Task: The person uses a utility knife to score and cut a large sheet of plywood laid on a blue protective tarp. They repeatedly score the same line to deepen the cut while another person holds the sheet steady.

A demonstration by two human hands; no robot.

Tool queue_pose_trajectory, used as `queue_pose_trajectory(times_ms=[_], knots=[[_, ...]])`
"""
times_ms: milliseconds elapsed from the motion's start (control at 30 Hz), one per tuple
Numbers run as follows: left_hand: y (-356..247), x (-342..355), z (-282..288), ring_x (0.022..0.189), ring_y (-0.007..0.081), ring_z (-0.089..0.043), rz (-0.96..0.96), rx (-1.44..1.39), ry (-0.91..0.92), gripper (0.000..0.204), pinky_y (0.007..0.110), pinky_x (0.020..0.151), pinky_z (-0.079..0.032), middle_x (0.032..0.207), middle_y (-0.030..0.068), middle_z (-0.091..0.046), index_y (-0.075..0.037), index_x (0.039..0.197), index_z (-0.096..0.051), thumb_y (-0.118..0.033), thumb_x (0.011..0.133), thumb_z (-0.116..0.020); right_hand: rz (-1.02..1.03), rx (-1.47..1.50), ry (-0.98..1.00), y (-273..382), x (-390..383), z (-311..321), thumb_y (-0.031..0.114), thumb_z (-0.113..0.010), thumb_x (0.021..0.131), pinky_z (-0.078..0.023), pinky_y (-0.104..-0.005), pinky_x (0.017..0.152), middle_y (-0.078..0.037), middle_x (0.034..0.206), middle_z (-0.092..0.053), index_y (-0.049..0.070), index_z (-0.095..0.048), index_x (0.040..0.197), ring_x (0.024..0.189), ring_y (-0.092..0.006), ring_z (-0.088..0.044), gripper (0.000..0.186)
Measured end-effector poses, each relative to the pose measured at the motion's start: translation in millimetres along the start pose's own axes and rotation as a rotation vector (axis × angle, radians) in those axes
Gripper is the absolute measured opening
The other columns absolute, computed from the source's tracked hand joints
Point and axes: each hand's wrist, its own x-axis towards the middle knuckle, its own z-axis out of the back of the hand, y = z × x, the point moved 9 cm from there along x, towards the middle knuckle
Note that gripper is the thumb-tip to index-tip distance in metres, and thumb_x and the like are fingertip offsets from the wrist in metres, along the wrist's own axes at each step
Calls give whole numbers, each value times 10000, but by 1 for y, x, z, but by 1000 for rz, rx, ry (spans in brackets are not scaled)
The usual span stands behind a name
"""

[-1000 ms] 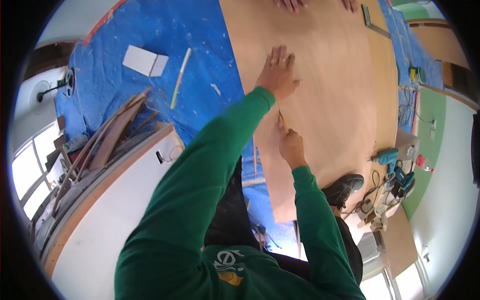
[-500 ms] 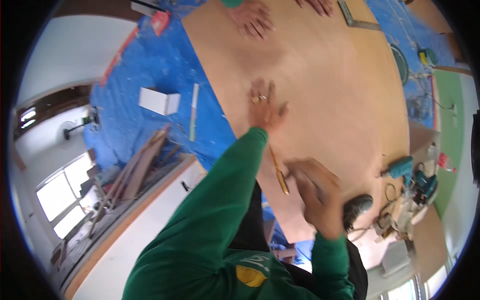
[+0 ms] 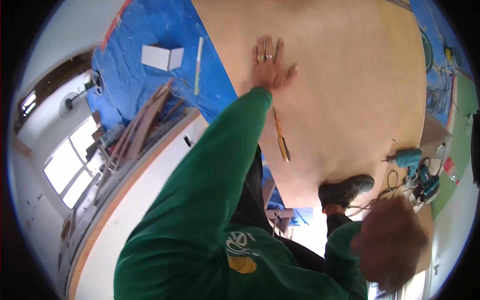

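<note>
My left hand (image 3: 271, 70) lies flat, fingers spread, on a large light-brown wooden sheet (image 3: 345, 100), near its left edge. Rings show on its fingers. Just below that hand, a yellow-orange utility knife (image 3: 281, 137) rests on the sheet with nobody gripping it. My right hand (image 3: 391, 245) is raised at the lower right, off the sheet and close to my body. Motion smears its fingers, so whether it holds anything cannot be made out. My black shoe (image 3: 345, 190) is planted at the sheet's near right.
A teal power drill (image 3: 406, 159) lies to the right, beside another teal tool (image 3: 427, 182) and cables. Blue tarp (image 3: 135, 30) spreads at the left under a white box (image 3: 162, 57) and a thin pale strip (image 3: 198, 65). Wood offcuts (image 3: 145, 120) are heaped behind a white ledge.
My right hand has swung from beside the knife to the lower right. The view has shifted, and another person's hands at the far end have left it. My left hand stays flat.
</note>
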Motion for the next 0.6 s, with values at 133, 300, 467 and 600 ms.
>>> queue_pose_trajectory(times_ms=[133,300,467,600], knots=[[3,-13,1,1523,487,-174,-21,-41,-80,934,588,1234,-181,1632,292,-226,-73,1608,-296,-567,893,-636,-441,218,-22,-174,-30,-116,167,-649,955,-559,-376,708,-184,942,-735,-26,-669,1253,802,-267,-716,355],[-4,-8,14,1558,468,-126,-19,-122,-43,897,564,1269,-127,1678,280,-163,-49,1632,-222,-544,975,-579,-633,-76,112,-261,-83,-277,365,-618,998,-552,-522,719,-263,802,-714,-20,-559,1298,800,-461,-709,492],[8,-23,13,1562,450,-136,-59,-105,-125,918,543,1274,-107,1674,297,-168,21,1611,-234,-576,984,-537,-598,-263,-29,-260,-77,-305,405,-512,1045,-521,-587,681,-316,746,-675,-29,-537,1164,768,-522,-677,451],[9,-40,45,1560,481,-113,-171,-86,245,1081,545,1276,-117,1671,327,-128,19,1620,-199,-595,878,-690,-602,-261,35,-261,-84,-304,380,-462,1062,-526,-585,722,-348,825,-673,-69,-580,1051,777,-521,-672,465]])
